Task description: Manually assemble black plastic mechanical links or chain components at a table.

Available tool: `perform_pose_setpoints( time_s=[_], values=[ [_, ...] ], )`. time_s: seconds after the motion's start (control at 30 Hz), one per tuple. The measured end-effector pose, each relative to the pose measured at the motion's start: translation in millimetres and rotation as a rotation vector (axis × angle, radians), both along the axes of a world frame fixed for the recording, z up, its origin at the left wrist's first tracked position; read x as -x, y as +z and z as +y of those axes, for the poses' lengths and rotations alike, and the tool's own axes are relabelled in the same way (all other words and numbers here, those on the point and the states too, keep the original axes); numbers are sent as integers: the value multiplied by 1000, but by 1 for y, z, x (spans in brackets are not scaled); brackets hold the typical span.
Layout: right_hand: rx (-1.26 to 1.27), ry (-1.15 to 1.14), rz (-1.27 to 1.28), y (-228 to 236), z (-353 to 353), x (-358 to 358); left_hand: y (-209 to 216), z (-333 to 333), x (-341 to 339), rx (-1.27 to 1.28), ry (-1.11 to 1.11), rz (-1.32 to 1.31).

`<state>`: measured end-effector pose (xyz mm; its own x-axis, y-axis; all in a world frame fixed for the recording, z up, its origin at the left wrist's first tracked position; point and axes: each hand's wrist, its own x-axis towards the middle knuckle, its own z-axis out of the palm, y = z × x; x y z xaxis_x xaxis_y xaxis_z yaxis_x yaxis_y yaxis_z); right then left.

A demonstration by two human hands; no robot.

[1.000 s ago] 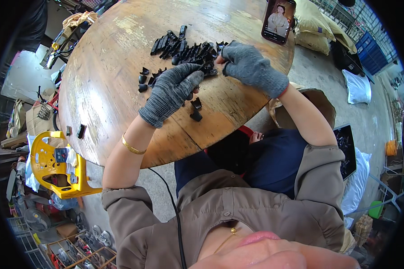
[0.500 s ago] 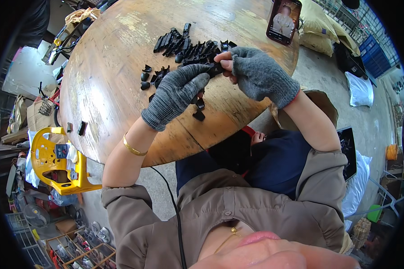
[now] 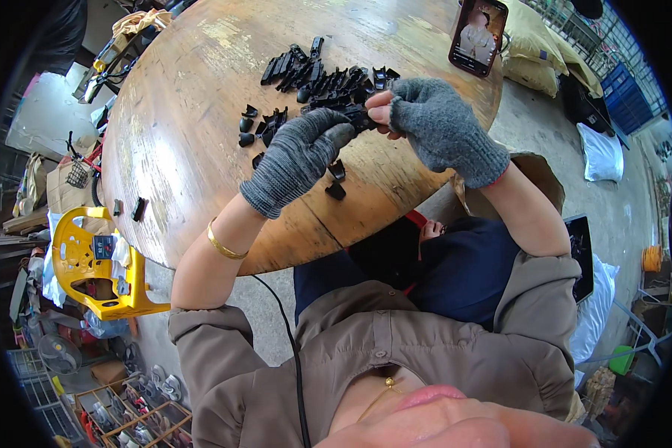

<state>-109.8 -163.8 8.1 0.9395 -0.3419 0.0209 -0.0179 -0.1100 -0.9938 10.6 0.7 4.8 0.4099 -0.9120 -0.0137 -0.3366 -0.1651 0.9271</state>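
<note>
Over the round wooden table (image 3: 194, 142) my two hands, in grey fingerless knit gloves, meet at a small black plastic part (image 3: 361, 119). My left hand (image 3: 300, 153) is closed round its left end, and much of the part is hidden by the glove. With fingertips and thumb pinched together, my right hand (image 3: 437, 123) grips its right end. Behind them lies a heap of black plastic parts (image 3: 336, 84), some long and ridged. Several small curved black pieces (image 3: 247, 125) lie left of my left hand, and a loose black piece (image 3: 335, 191) sits below it.
A phone (image 3: 476, 36) stands at the table's far right edge. Two small pieces (image 3: 138, 209) lie near the left edge. A yellow plastic chair (image 3: 138, 280) stands at the left, and a black cable (image 3: 295, 351) hangs in front of me. Sacks (image 3: 534, 48) lie beyond the table.
My right hand has shifted slightly right and down, its pinch still on the black part. The left hand stays closed on it. The whole view has moved a little.
</note>
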Motion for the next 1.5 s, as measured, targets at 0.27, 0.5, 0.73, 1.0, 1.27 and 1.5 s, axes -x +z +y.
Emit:
perform_pose_setpoints(
  time_s=[0.27,0.5,0.73,1.0,1.27,1.5],
  values=[
    [-276,154,74,10,39,-3,-18,0,32,165,-157,-354],
    [-262,190,4,-1,14,-24,-14,6,46,165,-109,-462],
    [1285,-24,-95,-30,-10,-37,-21,8,58,44,-472,-498],
    [1144,63,-1,-28,-17,-24,-14,-3,9,163,39,-585],
    [1030,183,-329,-20,-12,-22,-24,-10,-17,73,-1,-1003],
    [806,64,28,-20,22,-24,-3,-6,-34,274,141,-128]
  ],
)
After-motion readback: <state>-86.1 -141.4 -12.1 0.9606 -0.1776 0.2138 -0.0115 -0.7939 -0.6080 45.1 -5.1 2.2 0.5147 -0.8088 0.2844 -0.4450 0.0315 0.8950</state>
